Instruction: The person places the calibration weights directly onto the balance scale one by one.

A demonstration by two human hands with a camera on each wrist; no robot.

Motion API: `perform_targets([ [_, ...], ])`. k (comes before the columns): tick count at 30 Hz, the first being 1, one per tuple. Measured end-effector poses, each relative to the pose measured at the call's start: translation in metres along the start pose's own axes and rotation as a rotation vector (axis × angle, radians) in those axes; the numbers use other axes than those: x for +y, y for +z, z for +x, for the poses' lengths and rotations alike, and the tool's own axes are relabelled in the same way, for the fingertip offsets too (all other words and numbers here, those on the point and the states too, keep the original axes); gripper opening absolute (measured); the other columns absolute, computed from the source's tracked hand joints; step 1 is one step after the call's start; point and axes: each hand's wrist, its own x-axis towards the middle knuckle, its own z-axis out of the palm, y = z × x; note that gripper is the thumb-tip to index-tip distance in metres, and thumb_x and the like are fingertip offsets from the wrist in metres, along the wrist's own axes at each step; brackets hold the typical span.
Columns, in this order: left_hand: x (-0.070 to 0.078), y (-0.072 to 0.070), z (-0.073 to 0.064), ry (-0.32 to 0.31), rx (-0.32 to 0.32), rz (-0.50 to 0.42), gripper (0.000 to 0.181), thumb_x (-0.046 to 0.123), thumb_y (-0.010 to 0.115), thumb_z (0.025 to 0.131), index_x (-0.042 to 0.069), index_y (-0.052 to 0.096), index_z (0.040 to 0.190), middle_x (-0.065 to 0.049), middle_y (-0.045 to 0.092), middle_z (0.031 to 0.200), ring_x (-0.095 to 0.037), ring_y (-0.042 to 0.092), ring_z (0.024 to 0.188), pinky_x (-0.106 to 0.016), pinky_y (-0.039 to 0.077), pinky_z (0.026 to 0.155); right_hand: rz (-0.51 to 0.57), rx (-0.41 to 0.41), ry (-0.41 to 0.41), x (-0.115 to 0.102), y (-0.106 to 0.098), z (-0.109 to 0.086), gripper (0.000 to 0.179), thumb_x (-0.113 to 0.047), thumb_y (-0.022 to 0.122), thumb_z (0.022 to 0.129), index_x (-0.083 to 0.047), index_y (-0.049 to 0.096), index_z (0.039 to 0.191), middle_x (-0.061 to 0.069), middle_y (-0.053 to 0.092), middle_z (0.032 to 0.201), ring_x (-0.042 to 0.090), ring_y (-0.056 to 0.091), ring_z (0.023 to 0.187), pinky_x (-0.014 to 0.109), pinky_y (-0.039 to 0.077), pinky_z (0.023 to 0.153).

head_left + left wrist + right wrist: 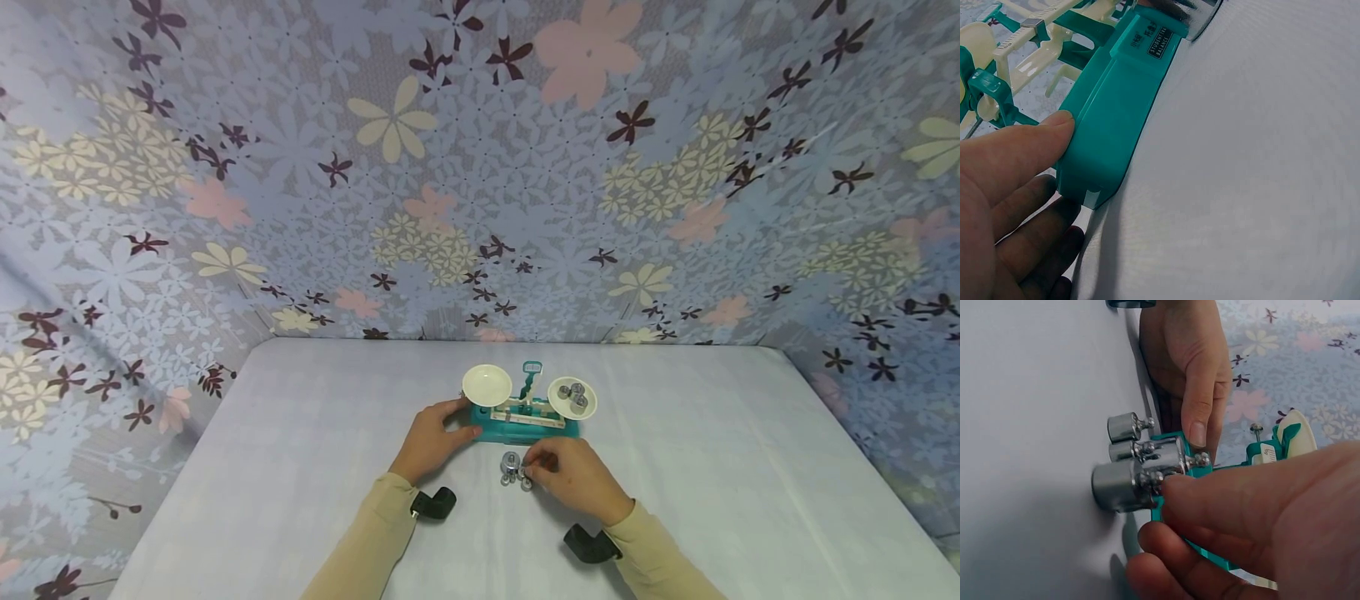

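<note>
A green student balance (525, 433) with two cream pans stands on the table. My left hand (431, 442) grips the left end of its base, with the thumb on the front edge in the left wrist view and the other fingers round the end. The right pan (591, 397) holds several metal weights (577, 402); nothing lies in the left pan (487, 385). In front of the base, my right hand (576, 477) pinches the knob of a small silver weight (1117, 486). A larger weight (511, 462) and smaller weights (1122, 427) stand close beside it.
White cloth covers the table (750, 467). Behind it and at both sides hangs flowered fabric (480, 208). A dark camera mount (435, 504) sits on the left wrist and another mount (588, 546) on the right.
</note>
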Motion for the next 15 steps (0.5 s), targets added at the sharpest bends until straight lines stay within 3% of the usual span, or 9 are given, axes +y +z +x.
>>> perform_targets([
  [15, -0.0012, 0.0007, 0.0012, 0.006, -0.002, 0.0, 0.059, 0.043, 0.068, 0.081, 0.012, 0.055, 0.129, -0.005, 0.054, 0.132, -0.024, 0.045, 0.125, -0.044, 0.033, 0.107, -0.013, 0.01, -0.025, 0.0033, 0.0022, 0.0004, 0.006, -0.011, 0.066, 0.084, -0.014, 0.07, 0.087, -0.01, 0.064, 0.079, 0.002, 0.059, 0.072, 0.022, 0.051, 0.063],
])
